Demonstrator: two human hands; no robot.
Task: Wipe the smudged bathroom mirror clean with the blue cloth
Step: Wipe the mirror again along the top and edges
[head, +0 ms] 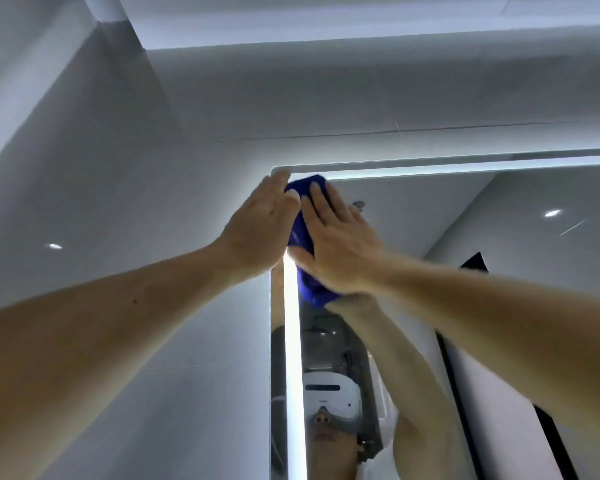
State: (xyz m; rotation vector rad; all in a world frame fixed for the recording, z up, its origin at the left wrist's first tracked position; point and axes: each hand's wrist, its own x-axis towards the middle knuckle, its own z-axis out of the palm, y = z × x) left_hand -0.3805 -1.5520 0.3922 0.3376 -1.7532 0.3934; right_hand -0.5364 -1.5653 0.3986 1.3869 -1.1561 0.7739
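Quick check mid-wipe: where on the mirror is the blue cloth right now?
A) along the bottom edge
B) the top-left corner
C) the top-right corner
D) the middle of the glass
B: the blue cloth is pressed flat by the left hand and right hand into the upper left corner of the mirror.

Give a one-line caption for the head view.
Left hand and right hand press a crumpled blue cloth against the top-left corner of the light-edged rectangular bathroom mirror.

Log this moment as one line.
step: wiping | left hand: touching cloth | right hand: pressing cloth | cloth: top left corner of mirror
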